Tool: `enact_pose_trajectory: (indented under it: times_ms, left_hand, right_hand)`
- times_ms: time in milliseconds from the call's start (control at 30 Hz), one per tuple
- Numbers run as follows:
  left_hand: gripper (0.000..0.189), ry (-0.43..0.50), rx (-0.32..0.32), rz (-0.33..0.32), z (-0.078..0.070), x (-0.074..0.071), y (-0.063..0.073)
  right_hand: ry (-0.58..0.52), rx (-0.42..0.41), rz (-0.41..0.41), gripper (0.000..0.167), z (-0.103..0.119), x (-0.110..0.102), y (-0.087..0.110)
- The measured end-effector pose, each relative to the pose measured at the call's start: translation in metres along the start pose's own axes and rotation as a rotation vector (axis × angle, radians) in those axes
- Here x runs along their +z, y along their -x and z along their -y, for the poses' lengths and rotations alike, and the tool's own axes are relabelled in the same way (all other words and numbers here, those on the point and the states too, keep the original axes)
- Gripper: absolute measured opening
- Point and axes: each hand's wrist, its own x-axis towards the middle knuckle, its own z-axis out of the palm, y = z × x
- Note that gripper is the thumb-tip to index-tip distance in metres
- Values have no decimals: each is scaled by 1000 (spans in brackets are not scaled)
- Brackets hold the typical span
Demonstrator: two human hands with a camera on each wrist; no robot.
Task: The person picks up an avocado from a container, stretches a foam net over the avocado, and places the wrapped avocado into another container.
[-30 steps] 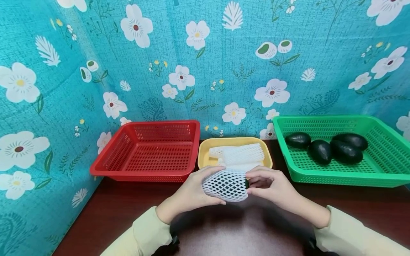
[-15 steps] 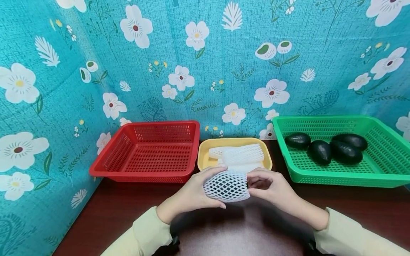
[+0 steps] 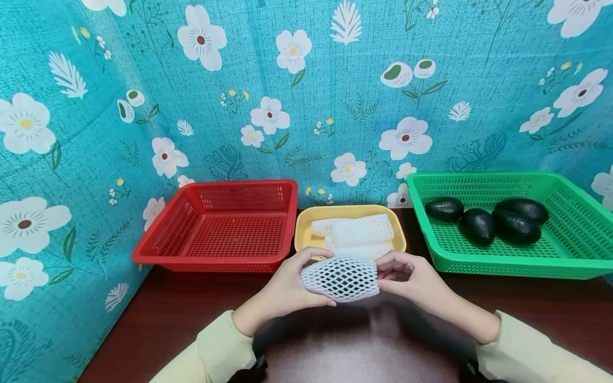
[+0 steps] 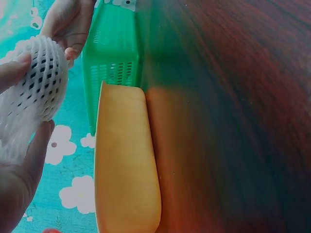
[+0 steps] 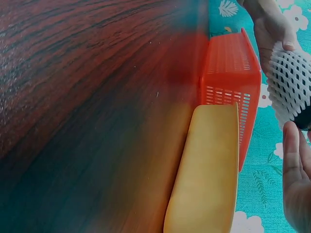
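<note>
— Position of the white foam net (image 3: 342, 279)?
— Between the two sets of fingers, a dark fruit (image 5: 303, 118) within; yellow tray (image 3: 351, 211) just beyond.
— Finger state?
— Left hand (image 3: 289, 284): clamped round one end. Right hand (image 3: 415, 276): pinching the opposite rim.

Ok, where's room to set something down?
Bare: inside the red basket; the tabletop between the sleeves. Crowded: the green basket around its avocados; the yellow tray, holding foam nets; before it, left hand and right hand at a netted avocado.
</note>
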Motion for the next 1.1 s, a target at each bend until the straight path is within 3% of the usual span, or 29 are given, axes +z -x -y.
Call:
enact_pose_trajectory:
  times_ms: [133,300,500,1100]
  left_hand:
    - [77,9,20,-10,0,-1,0]
    - [78,-2,55,-16,3,0,1]
    - [81,-15,78,-3,6,0,1]
    - [84,-11,32,33,4,2,0]
  right_hand:
    - [-6,5,-5,24,-1,1,1]
    - [16,86,-9,30,0,3,2]
    - [46,94,-8,23,2,7,1]
    - [41,80,-12,19,5,13,-2]
